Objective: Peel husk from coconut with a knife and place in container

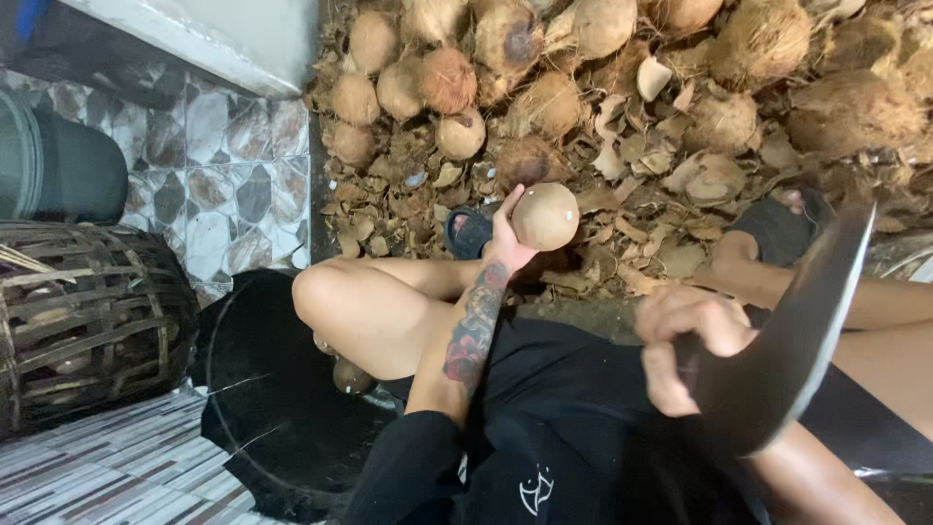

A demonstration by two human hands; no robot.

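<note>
Your right hand (680,340) is fist-gripping the heavy cleaver (787,340); left-hand (505,243) fingers are cupping the hard, round, probably slippery coconut (544,216).

Coconut (544,216) before knees, basket (87,321) left, blade (787,350) right.

Woven basket (87,321), black tub (272,408), coconut pile (603,68)

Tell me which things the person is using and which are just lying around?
In use:
left hand holding a peeled coconut
right hand gripping a big curved blade

Lying about:
pile of coconuts
shell scraps
woven basket
black tub
dark bin
</note>
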